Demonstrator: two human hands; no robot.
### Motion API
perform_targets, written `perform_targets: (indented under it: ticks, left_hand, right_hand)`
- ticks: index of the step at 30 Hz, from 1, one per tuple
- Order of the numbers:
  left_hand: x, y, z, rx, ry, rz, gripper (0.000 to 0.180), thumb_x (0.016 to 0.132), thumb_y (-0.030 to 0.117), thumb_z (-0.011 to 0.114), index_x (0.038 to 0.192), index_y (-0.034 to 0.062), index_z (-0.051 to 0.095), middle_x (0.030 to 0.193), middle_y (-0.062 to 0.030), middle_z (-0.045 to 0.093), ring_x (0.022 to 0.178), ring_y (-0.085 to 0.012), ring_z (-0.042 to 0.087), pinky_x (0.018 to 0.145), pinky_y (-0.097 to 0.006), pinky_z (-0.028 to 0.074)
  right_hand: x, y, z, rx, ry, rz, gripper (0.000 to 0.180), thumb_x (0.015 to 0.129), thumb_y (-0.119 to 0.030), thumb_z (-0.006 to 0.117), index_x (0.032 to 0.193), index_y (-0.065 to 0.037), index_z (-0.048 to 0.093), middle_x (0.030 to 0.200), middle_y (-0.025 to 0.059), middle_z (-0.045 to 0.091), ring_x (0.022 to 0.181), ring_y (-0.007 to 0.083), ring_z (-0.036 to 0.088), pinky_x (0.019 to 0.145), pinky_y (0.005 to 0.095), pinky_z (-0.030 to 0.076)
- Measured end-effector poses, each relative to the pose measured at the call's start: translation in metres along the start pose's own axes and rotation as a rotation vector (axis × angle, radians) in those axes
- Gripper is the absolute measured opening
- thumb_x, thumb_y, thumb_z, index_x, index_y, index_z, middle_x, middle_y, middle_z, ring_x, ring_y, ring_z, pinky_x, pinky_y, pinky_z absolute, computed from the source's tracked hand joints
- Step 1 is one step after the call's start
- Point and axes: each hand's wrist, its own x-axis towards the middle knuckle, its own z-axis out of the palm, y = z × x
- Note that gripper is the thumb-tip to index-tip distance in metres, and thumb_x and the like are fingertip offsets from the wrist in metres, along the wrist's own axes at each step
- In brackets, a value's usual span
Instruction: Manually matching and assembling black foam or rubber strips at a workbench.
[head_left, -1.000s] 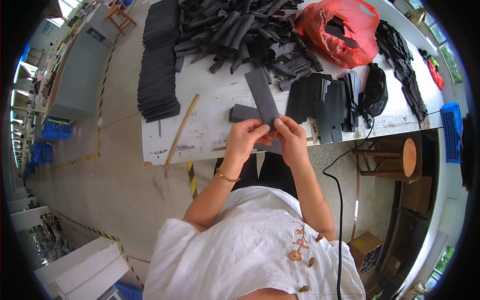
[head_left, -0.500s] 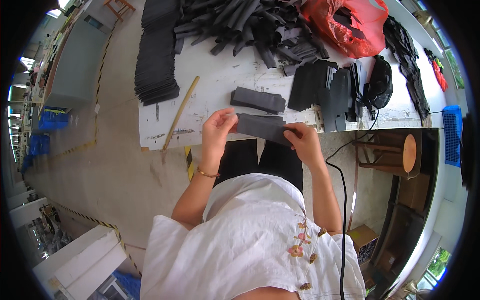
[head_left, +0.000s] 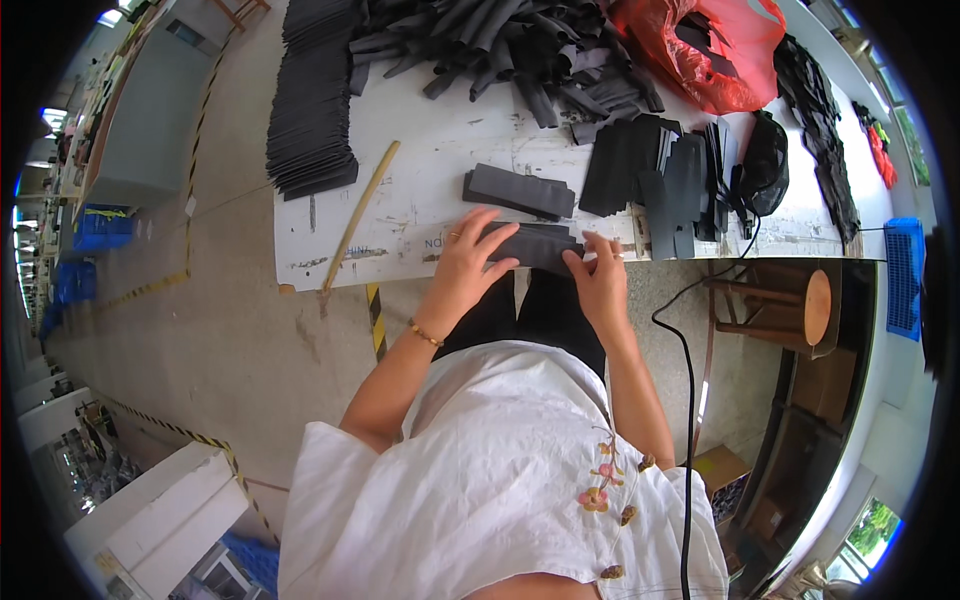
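Black strip [head_left: 542, 252] just got covered by the spread left hand [head_left: 468, 260], so it looks steadied. Right hand [head_left: 603, 280]: grip can't be told.

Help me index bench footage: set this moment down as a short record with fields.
Left hand: fingers spread, touching the left part of the dark strips
Right hand: thumb and fingers at their right end; grip unclear
Strips' place: near edge of the white table
Just beyond: small stack of dark strips
Left side: long dark stack; yellowish stick
Far middle: loose dark heap
Far right: red plastic bag
Left wrist: beaded bracelet
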Motion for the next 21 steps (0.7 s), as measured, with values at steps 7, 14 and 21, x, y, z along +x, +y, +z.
perform_targets:
  ticks: [7, 14, 21]
  left_hand:
    - [-0.001, -0.012, 0.007, -0.007, 0.023, -0.053, 0.049, 0.078, 0.020, 0.076, 0.123, 0.0103, 0.060, 0.121, -0.0106, 0.053, 0.117, -0.0311, 0.050, 0.099, -0.044, 0.042]
    - [-0.001, -0.023, 0.006, 0.001, -0.020, -0.018, 0.065, 0.065, 0.007, 0.081, 0.125, 0.0113, 0.058, 0.116, -0.0083, 0.056, 0.112, -0.0298, 0.052, 0.097, -0.042, 0.042]
    - [0.014, -0.029, 0.001, -0.157, -0.085, -0.006, 0.076, 0.059, 0.001, 0.081, 0.129, 0.0126, 0.054, 0.116, -0.0064, 0.058, 0.113, -0.0284, 0.051, 0.099, -0.041, 0.040]
  right_hand:
    - [0.010, -0.001, 0.019, 0.049, 0.031, -0.008, 0.034, 0.090, -0.017, 0.066, 0.114, 0.007, 0.061, 0.101, 0.0204, 0.058, 0.080, 0.0298, 0.060, 0.071, 0.0379, 0.049]
    - [0.011, 0.002, 0.018, -0.026, -0.070, 0.073, 0.043, 0.088, -0.020, 0.070, 0.120, 0.006, 0.058, 0.107, 0.0194, 0.057, 0.080, 0.0291, 0.058, 0.073, 0.0376, 0.049]
    - [0.016, -0.003, -0.013, -0.018, -0.344, -0.013, 0.081, 0.065, -0.022, 0.087, 0.133, -0.001, 0.048, 0.113, 0.0166, 0.053, 0.089, 0.0279, 0.056, 0.079, 0.0357, 0.050]
